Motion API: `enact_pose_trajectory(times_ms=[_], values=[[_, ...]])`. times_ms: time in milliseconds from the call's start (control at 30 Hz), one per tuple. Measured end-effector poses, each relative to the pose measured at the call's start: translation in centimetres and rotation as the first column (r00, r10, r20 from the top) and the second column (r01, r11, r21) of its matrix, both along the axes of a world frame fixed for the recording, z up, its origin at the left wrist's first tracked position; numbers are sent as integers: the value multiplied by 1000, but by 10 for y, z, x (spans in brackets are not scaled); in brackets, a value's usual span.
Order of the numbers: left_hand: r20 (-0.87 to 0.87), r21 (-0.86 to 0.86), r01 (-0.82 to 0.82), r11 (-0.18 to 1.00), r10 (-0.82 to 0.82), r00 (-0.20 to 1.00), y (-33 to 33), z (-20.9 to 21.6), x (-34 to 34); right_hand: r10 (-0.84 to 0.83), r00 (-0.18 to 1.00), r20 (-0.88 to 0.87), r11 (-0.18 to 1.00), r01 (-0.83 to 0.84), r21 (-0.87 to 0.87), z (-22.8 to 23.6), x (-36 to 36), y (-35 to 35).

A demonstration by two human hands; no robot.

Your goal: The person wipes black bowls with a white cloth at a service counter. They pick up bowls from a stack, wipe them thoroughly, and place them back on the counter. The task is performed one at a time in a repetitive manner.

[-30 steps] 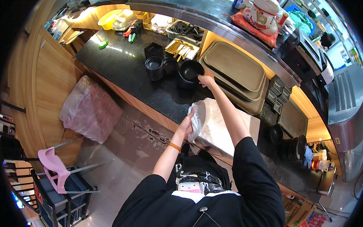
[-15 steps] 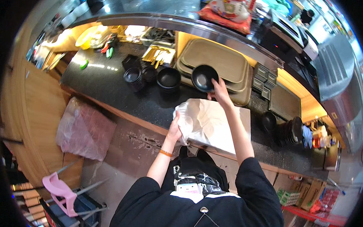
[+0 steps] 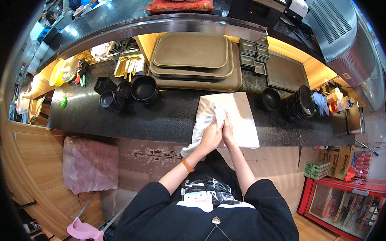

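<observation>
My left hand (image 3: pixel 212 136) and my right hand (image 3: pixel 228 129) are pressed close together over a white cloth (image 3: pixel 205 116). The left fingers close round a bunched part of the cloth, and the right fingers lie against its other side; their tips are partly hidden. Beneath is a pale, flat-topped square block or stack (image 3: pixel 248 118) at the counter's front edge, with cloth draping over its left side. Left of it stands a stack of black bowls (image 3: pixel 144 89), out of reach of either hand.
Brown trays (image 3: pixel 191 50) lie stacked behind my hands. A cutlery tray (image 3: pixel 130 66) with gold utensils and smaller black cups (image 3: pixel 111 101) stand left. On the right are a black bowl (image 3: pixel 270 99), a tilted stack of black dishes (image 3: pixel 298 104) and small square dishes (image 3: pixel 254 54).
My right hand has let go of the black bowl, which it held near the trays, and come down to the cloth beside my left hand. The view has shifted too.
</observation>
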State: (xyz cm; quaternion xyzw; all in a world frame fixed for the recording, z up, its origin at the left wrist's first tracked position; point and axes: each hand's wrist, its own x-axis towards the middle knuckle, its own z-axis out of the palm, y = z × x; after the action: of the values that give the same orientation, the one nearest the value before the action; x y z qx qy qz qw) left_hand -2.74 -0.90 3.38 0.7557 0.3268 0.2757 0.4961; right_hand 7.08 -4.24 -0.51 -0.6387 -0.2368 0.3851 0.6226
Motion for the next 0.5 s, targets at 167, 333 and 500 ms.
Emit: enact_pose_trajectory(times_ms=[167, 333, 500], values=[[-250, -37, 16, 999, -25, 968, -1, 2, 19, -189, 972, -136, 978, 199, 64, -26, 1, 2], [-332, -341, 176, 924, -293, 896, 12, 2, 3, -11, 1000, -23, 997, 13, 75, -5, 8, -1], [-145, -163, 339, 927, -362, 921, 13, -10, -9, 26, 997, -66, 999, -28, -30, 0, 5, -7]])
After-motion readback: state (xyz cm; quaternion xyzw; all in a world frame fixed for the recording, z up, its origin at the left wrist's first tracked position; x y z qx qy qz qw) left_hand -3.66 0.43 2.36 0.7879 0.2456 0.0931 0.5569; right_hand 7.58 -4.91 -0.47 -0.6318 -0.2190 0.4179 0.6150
